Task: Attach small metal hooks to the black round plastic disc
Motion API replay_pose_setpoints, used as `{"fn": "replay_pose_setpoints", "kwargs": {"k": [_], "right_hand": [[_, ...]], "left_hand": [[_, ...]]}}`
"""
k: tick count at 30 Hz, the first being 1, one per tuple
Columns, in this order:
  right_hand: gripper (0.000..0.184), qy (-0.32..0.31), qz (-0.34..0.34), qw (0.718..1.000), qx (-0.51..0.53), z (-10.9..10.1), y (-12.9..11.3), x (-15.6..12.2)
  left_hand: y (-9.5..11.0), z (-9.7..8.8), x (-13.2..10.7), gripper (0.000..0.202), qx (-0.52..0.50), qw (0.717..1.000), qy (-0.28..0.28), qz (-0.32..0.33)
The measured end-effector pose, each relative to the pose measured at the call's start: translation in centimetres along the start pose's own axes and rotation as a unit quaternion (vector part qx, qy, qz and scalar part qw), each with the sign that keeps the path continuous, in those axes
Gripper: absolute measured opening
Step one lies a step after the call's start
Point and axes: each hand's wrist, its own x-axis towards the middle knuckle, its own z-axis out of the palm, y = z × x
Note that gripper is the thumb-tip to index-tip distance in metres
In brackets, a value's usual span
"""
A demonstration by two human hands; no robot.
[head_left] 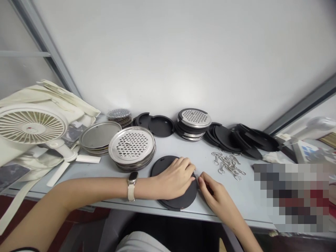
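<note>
The left hand (174,178) lies on a round black plastic disc (164,167), its fingers held together and resting on the surface without gripping; a wristwatch (132,178) with a pale strap sits on that wrist. The right hand (216,196) is in a narrow pinch on a small metal piece (195,174) at the disc's right rim; the piece is too small to identify. The disc sits at the front edge of the worktop (183,150), with a second dark layer showing beneath its lower rim. A narrow strip of worktop separates it from a stack of perforated stainless grater plates (132,148) on the left, and a wider strip from a loose pile of wire clips (228,166) on the right. Toward the rear edge, against a white wall (183,52), stand a stack of plain steel plates (99,137), a small stack of dark mesh discs (119,116), overlapping black discs (161,126), a black stack capped by a perforated steel plate (194,118), and further black discs (225,138). At the left end, a white fan (31,126) rests against a cream cloth bag (44,101), which spills over the front edge; its contents cannot be determined. A pixelated patch (291,196) hides the right end.
</note>
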Motion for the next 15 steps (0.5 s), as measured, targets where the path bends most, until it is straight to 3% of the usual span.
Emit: {"fn": "replay_pose_setpoints", "kwargs": {"k": [15], "right_hand": [[0.031, 0.008, -0.016, 1.000, -0.005, -0.12, -0.20, 0.07]], "left_hand": [[0.01, 0.54, -0.01, 0.009, 0.000, 1.000, 0.025, -0.012]]}}
